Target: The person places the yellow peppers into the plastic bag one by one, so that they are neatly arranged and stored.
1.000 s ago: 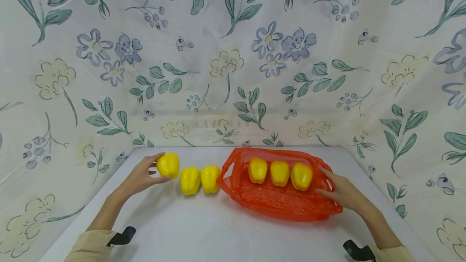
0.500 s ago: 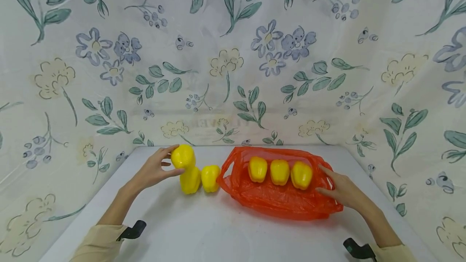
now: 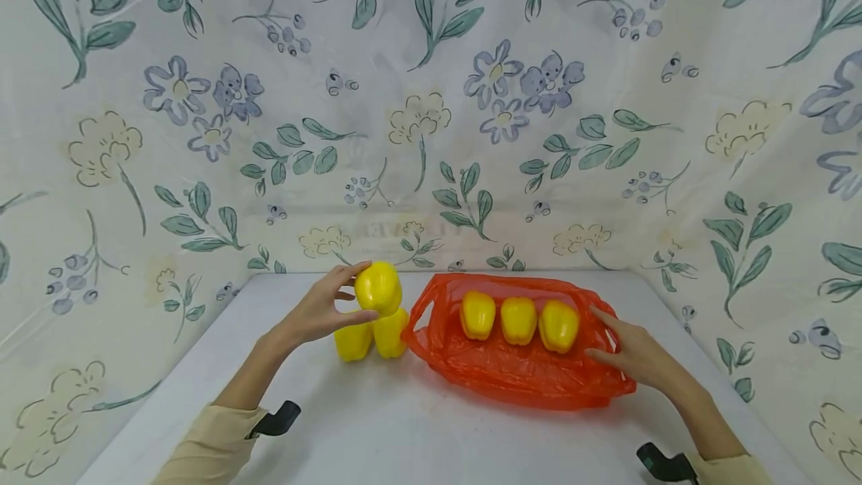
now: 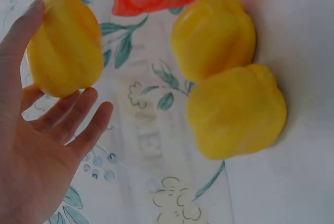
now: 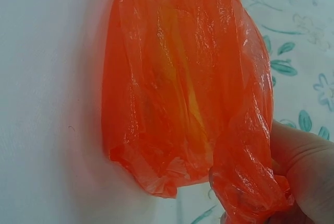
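Yellow bell pepper [image 3: 378, 288] is in the left hand [image 3: 322, 313], pinched between thumb and fingertips spread about as wide as the fruit, above the table [image 3: 404, 432]. Under the grip, a left pepper [image 3: 353, 343] and a right pepper [image 3: 390, 338] stand just beside each other; from the head their tops are partly covered by the hand and its load, while the left wrist view shows them apart from it. Right of this pair, between the hands, a red plastic bag [image 3: 512, 376] lies with its mouth spread, one handle loop toward the left grip. Inside, three peppers [image 3: 518, 320] sit in a row. At the bag's far right end, the right hand [image 3: 633, 350] grips the rim, thumb against bunched plastic, its other fingers mostly hidden.
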Demonstrator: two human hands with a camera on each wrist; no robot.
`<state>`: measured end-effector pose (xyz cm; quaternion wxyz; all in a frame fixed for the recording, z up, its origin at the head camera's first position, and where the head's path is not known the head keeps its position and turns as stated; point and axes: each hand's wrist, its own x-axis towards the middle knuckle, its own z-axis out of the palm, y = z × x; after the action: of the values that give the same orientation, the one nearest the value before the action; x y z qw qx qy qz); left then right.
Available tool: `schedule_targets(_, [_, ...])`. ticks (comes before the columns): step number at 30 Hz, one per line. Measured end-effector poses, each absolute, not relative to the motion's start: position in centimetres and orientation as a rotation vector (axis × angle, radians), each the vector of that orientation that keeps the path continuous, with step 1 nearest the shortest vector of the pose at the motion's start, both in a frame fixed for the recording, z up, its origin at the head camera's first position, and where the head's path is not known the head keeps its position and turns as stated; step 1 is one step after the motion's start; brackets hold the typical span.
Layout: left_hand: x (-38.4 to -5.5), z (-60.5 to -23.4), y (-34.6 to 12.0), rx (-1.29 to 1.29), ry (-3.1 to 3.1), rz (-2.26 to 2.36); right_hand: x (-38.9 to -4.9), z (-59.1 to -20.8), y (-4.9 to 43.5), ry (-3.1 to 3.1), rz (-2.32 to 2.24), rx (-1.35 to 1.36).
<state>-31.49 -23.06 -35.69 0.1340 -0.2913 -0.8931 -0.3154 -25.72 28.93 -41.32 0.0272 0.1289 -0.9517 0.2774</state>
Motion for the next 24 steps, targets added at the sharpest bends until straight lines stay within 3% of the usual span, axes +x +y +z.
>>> schedule_targets(24, [-31.4,-35.4,-15.1,-1.222,-2.603,-1.019,-25.6,-41.1,28.9,-2.926,0.857,0.412])
